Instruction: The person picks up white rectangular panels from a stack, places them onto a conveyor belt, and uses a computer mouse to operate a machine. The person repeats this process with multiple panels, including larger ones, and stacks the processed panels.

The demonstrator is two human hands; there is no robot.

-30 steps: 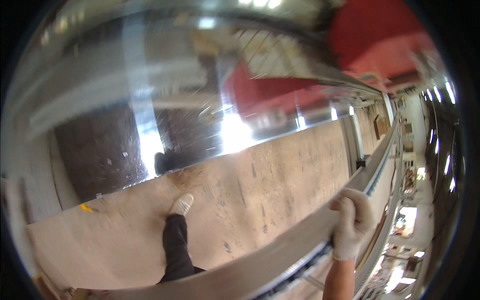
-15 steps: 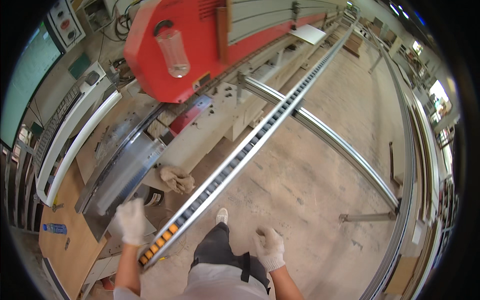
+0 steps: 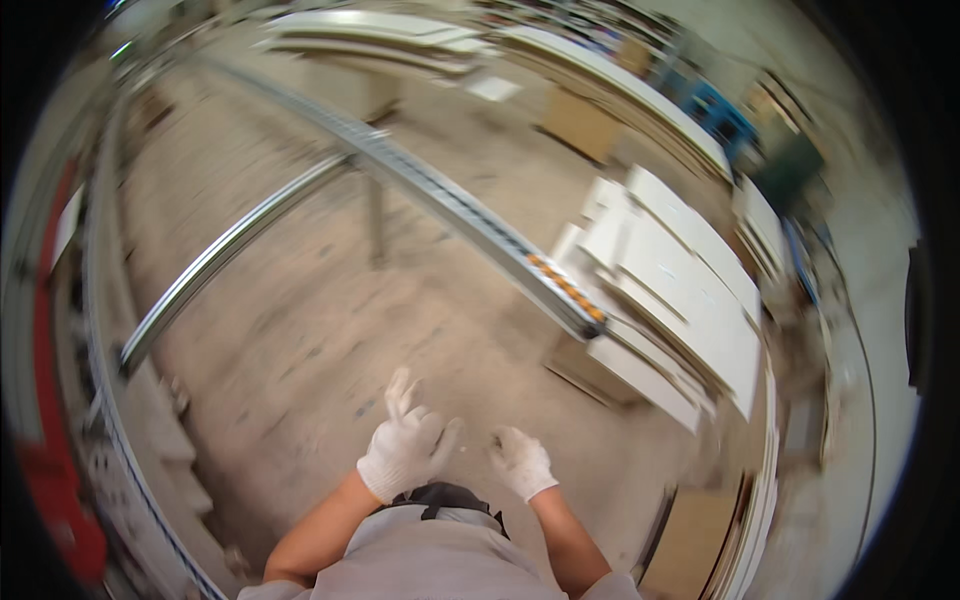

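Note:
My left hand (image 3: 408,445), in a white knit glove, hangs in front of my waist with its fingers spread and nothing in them. Close to its right is my right hand (image 3: 521,463), gloved the same way. Its fingers are loosely bent, with no object visible in them, and motion softens their outline. The two hands are apart and touch nothing. Beyond them a metal roller rail (image 3: 440,198) slants across the view, its near end fitted with orange rollers (image 3: 566,287). Stacked white panels (image 3: 680,270) lie beside that end.
A metal crossbar (image 3: 235,235) joins the slanting rail to another long rail (image 3: 95,330) on the left. At the left rim stands a red machine (image 3: 65,510). More panels (image 3: 380,35) are stacked at the back, and brown boards (image 3: 690,540) stand at the lower right.
My view has swung to the right: the red machine has shifted to the left rim and stacked panels have come in. My hands have come closer together in front of my body.

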